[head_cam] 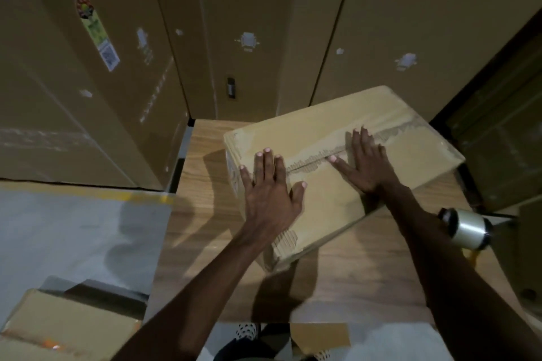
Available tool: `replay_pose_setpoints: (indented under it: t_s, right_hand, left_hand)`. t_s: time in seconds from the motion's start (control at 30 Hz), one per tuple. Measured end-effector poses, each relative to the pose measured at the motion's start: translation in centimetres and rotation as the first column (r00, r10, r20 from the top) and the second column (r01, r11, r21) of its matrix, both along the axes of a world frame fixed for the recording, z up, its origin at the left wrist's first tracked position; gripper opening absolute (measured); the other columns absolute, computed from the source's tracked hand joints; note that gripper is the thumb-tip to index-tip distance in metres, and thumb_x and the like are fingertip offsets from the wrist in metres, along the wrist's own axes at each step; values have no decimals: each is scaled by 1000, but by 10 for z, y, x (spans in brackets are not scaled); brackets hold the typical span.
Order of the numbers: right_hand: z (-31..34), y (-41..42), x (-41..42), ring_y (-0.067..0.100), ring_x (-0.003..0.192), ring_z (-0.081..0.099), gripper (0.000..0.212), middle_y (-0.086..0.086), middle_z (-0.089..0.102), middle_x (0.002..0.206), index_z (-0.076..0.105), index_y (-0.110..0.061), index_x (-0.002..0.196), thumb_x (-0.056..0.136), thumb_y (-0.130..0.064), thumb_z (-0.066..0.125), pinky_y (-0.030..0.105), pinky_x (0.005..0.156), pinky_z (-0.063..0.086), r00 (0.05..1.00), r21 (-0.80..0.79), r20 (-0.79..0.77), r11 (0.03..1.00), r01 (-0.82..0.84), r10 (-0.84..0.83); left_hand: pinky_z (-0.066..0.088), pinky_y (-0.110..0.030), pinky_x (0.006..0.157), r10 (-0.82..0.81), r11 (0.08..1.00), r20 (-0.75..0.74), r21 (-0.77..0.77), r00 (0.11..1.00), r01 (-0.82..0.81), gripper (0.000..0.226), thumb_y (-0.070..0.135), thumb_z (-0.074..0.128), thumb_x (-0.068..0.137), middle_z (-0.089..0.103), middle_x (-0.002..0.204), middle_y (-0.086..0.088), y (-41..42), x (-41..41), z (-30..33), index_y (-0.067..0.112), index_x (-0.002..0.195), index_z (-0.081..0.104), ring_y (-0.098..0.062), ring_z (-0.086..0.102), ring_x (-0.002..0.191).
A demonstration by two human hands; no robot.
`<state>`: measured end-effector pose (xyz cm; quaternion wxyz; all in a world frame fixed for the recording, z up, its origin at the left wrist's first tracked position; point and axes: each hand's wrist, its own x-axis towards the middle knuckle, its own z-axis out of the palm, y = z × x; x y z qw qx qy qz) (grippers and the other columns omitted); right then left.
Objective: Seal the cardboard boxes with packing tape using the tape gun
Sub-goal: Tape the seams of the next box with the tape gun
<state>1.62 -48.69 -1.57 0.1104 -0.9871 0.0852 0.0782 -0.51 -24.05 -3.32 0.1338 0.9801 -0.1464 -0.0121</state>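
Your fingers (265, 163) lie straight and flat, gripping nothing: left hand (271, 190) and right hand (365, 163) press the brown cardboard box (416, 152) on the wooden worktop (205, 184), clear-tape gun (466, 227) just right

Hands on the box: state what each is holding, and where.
Nothing is held. Left hand and right hand lie flat on the cardboard box top flaps.
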Motion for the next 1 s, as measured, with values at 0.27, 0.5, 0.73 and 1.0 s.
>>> replay_pose_setpoints:
  t_s: [0.27,0.5,0.73,1.0]
  right_hand:
    - [-14,-33,-95,25,156,7,91,11,4,170,11,-10,162,97,-72,27,48,124,5,950,157,217,968,196,-227]
    - [-52,-106,-212,39,132,50,68,23,49,147,42,-2,148,101,-51,50,48,101,45,656,363,279,709,604,-701]
    - [-101,-129,-269,30,94,61,44,15,67,105,64,-5,115,92,-42,70,35,79,42,443,441,-5,395,806,-896]
    - [-136,-143,-235,38,108,66,40,22,70,115,72,0,109,87,-33,74,41,89,50,300,576,-222,123,808,-928]
  left_hand:
    - [-13,-63,118,-158,976,-117,135,980,173,90,73,8,96,-14,168,-10,-45,-16,15,10,160,-2,-27,-17,154]
    - [-4,-61,121,-301,939,-161,120,940,321,99,78,12,93,-10,168,-15,-137,-47,14,6,160,0,-30,-13,154]
    - [4,-59,122,-280,943,-54,173,958,285,94,72,18,96,-3,167,-20,-163,-52,7,5,160,6,-32,-6,155]
    - [0,-55,124,-280,943,-72,168,957,288,91,70,20,98,-8,167,-17,-160,-54,9,8,161,1,-29,-8,155]
